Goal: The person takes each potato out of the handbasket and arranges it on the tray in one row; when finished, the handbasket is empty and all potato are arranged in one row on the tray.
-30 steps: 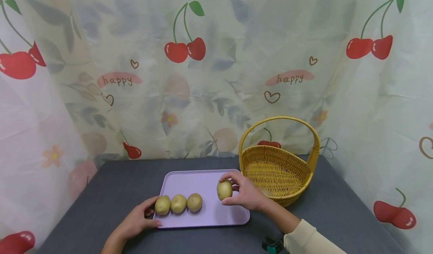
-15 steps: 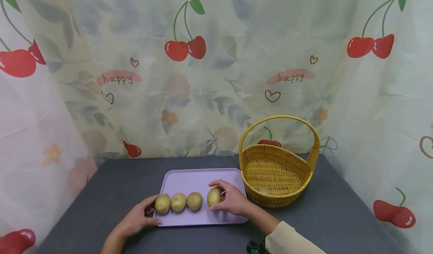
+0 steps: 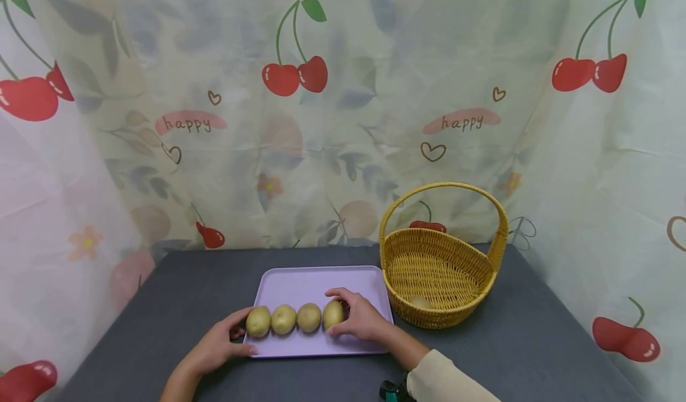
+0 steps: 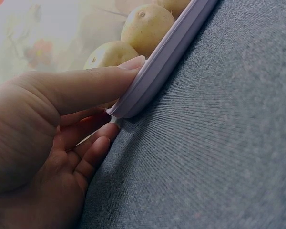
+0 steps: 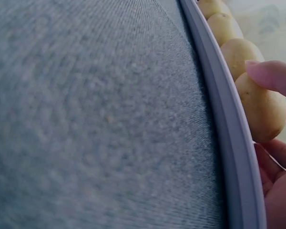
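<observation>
Rightmost potato [image 3: 332, 315] partly hidden by the right grip [image 3: 363, 318]

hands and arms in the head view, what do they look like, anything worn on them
The left hand and right hand wear no gloves. The left forearm shows no sleeve up to the picture's edge. A plain cream sleeve covers part of the right arm. Beside it is a black object with a teal patch; whether it is strapped on is unclear.

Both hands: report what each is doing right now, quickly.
Left hand: closed, holding the near-left corner of the purple tray.
Right hand: closed, holding the rightmost potato of the row on the tray.
</observation>
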A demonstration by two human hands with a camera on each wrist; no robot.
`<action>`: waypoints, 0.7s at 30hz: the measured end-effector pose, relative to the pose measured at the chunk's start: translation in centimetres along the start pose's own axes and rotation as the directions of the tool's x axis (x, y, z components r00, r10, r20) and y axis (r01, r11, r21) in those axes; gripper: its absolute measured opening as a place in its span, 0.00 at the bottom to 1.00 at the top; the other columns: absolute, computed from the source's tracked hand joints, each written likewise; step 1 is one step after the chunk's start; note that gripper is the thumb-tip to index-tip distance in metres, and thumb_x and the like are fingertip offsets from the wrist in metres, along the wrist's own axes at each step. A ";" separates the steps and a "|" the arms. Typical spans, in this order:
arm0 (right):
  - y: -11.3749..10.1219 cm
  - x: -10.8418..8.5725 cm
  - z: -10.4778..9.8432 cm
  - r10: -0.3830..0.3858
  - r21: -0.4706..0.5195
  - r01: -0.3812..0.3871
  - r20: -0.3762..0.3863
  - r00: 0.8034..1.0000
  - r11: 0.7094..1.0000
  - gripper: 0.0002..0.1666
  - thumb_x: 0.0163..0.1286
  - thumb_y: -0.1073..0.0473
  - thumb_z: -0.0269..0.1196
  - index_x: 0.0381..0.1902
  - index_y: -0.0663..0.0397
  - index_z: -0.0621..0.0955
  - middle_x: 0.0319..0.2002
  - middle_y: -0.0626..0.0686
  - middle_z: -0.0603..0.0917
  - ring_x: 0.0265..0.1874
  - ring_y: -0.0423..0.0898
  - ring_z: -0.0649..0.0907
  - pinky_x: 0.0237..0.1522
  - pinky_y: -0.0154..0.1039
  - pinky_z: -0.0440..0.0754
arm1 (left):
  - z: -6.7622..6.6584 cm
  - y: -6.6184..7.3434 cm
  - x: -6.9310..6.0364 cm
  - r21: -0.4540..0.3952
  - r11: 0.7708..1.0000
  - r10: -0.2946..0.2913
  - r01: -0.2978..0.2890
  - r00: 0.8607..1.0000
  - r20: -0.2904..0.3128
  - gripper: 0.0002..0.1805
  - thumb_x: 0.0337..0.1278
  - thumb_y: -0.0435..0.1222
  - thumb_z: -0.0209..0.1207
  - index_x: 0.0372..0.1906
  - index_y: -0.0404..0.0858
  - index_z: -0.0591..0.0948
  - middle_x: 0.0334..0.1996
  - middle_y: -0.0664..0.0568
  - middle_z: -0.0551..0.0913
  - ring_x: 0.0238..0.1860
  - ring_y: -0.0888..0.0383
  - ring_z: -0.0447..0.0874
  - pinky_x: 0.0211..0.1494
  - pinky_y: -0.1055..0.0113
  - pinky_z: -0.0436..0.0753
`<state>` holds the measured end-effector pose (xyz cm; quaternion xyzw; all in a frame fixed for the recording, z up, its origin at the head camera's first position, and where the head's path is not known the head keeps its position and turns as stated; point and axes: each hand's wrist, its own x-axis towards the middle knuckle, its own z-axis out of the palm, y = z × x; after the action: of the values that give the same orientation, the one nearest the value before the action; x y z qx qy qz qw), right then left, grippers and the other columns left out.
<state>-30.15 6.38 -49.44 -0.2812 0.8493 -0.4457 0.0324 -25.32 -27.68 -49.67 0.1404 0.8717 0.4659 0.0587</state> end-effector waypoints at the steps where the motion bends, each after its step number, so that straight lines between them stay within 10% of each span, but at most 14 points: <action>1: 0.1 0.0 0.1 -0.005 -0.005 0.005 0.002 1.000 1.000 0.43 0.46 0.60 0.79 0.62 0.55 0.74 0.49 0.54 0.81 0.45 0.45 0.78 0.50 0.42 0.73 | 0.0 0.0 0.0 0.000 1.000 0.000 0.000 1.000 -0.001 0.45 0.42 0.36 0.75 0.68 0.30 0.67 0.57 0.40 0.73 0.46 0.51 0.72 0.48 0.64 0.72; 21: 0.7 0.3 0.2 -0.028 -0.058 0.030 0.030 0.999 0.998 0.45 0.46 0.60 0.79 0.64 0.53 0.74 0.52 0.48 0.81 0.52 0.45 0.76 0.59 0.45 0.67 | 0.0 0.3 -0.1 0.007 1.000 0.013 -0.013 1.000 -0.001 0.45 0.42 0.36 0.75 0.68 0.30 0.68 0.56 0.40 0.74 0.45 0.51 0.72 0.46 0.65 0.72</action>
<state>-30.68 6.41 -49.98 -0.3008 0.8573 -0.4168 0.0303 -25.20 -27.53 -49.44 0.1462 0.8724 0.4631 0.0547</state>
